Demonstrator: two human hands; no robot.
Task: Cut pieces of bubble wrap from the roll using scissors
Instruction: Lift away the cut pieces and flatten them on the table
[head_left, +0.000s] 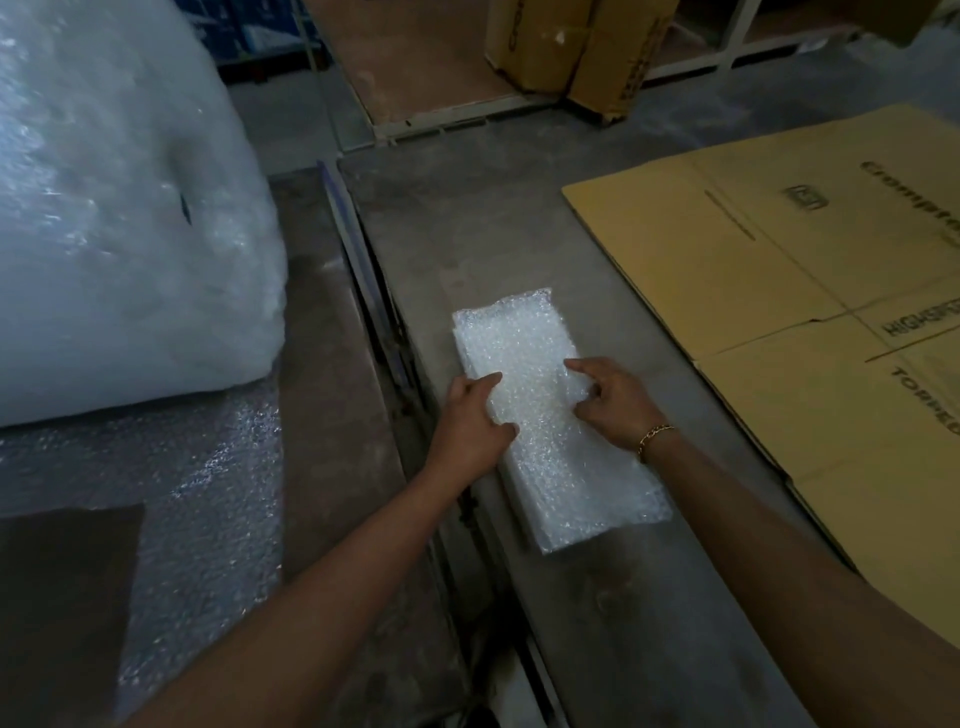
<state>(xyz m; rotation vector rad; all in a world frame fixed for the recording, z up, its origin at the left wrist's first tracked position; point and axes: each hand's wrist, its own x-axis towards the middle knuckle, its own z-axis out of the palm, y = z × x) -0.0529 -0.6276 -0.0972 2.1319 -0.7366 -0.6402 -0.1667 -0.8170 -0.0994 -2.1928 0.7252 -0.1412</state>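
**While both hands rest on the cut stack, the roll sits to the far left**

Where the two hands meet, a stack of cut bubble wrap pieces (535, 348) lies flat on a grey surface (467, 223), its long side running from near right to far left. The left hand (475, 421) lies on the stack's left edge with its fingers loosely spread over the top and the thumb out along the side, gripping nothing. The right hand (615, 408) touches the right side of the stack: its index finger is stretched out, the other fingers bent down onto the wrap, and I cannot tell whether they pinch it. A gold bracelet (655, 435) circles the right wrist.

Just left of the stack, a metal rail (363, 270) runs near to far. Beyond it, far left, stands the big bubble wrap roll (114, 208), with a loose sheet (208, 493) spread out from under it toward the near side. On the right lies a flattened cardboard box (810, 291) with printed lettering. Far off, upright cartons (571, 47) stand.
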